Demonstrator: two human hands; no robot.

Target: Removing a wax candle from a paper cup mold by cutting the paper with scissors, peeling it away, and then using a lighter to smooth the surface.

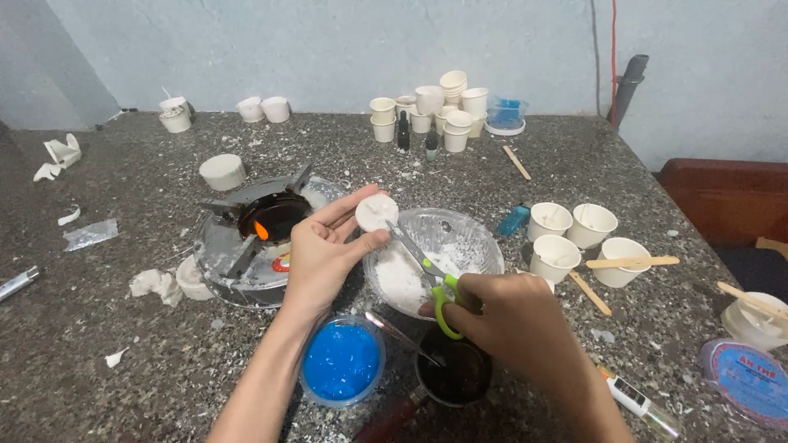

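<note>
Scissors to wax disc, over the clear bowl (484, 246).

Left hand (322, 256), palm up, fingers pinching a white disc (377, 212). Right hand (502, 316) closed through green-handled scissors (425, 271) (blades near shut); long axis runs up-left, tips touching the disc.

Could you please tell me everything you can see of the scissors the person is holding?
The scissors have bright green plastic loop handles and slim metal blades. The right hand holds them by the handles, fingers through the loops. The blades angle up and left over the clear bowl of white powder, their tips meeting the white round piece pinched in the left hand.
</note>
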